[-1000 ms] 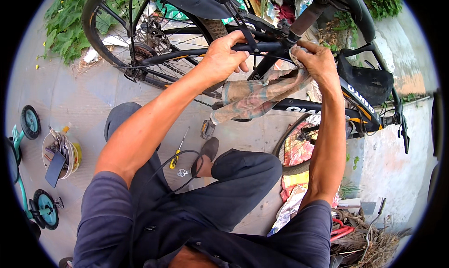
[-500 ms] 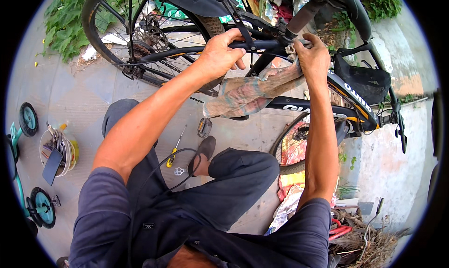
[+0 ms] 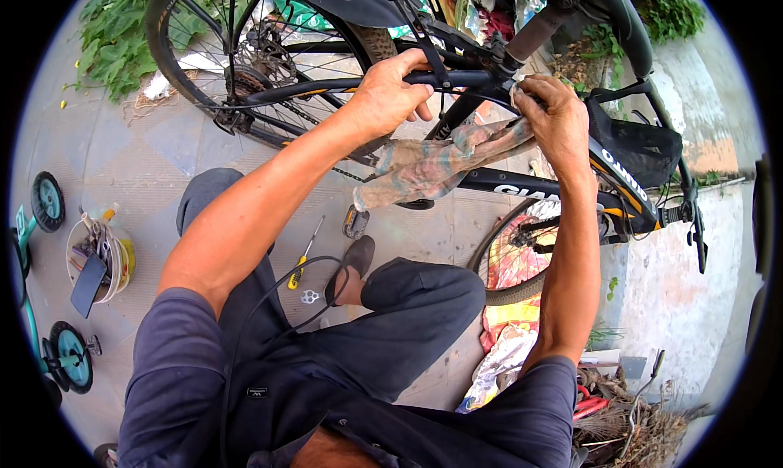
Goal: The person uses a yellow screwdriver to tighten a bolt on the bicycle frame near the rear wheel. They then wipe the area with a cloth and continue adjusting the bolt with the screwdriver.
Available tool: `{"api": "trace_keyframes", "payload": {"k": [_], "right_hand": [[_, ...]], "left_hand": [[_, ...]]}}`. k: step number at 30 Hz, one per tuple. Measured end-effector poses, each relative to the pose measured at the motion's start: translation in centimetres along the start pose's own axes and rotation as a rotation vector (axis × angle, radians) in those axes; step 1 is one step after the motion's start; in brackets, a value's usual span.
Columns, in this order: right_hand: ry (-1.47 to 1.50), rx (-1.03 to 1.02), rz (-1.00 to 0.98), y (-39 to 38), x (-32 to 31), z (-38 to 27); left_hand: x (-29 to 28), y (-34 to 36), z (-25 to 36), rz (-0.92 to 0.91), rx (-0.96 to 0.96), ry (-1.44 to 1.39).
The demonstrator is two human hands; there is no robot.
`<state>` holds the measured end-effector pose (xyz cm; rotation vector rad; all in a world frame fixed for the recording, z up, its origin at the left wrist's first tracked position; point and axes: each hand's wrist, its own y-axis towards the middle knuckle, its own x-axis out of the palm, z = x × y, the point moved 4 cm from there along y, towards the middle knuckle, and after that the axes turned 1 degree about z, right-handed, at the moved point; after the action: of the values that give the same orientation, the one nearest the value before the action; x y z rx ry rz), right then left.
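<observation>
A black bicycle point(image 3: 469, 79) lies tipped in front of me, its rear wheel at the far left. My left hand point(image 3: 390, 99) is closed around the frame tube near the seat post point(image 3: 530, 45), thumb on the near side. Below the seat post clamp, my right hand point(image 3: 556, 121) pinches a worn, checked rag point(image 3: 432, 170) against the frame. From those fingers the cloth hangs down to the left, over the crank area, hiding part of it. A pedal point(image 3: 356, 221) shows beneath the rag.
A yellow-handled screwdriver point(image 3: 298, 272) and a small silver multi-hole wrench point(image 3: 310, 297) lie on the paving by my foot. At left stand a white bucket point(image 3: 122, 276) of tools and a small teal-wheeled bike point(image 3: 73, 355). A wall point(image 3: 677, 280) and dry brush point(image 3: 644, 419) are at right.
My right hand has shifted slightly right and down and turned, pulling the rag into a narrower, tauter bunch. The left hand stays at the same place on the frame.
</observation>
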<state>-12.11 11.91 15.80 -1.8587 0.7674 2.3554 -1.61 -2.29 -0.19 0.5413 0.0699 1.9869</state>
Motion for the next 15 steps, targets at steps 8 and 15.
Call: {"api": "trace_keyframes", "payload": {"k": [8,15], "right_hand": [[-0.085,0.041,0.305,0.2,0.8,0.8],[0.046,-0.038,0.221,-1.0,1.7,-0.6]], "left_hand": [[0.2,0.0,0.0,-0.002,0.0,0.006],[-0.1,-0.1,0.0,0.008,-0.001,0.01]]}}
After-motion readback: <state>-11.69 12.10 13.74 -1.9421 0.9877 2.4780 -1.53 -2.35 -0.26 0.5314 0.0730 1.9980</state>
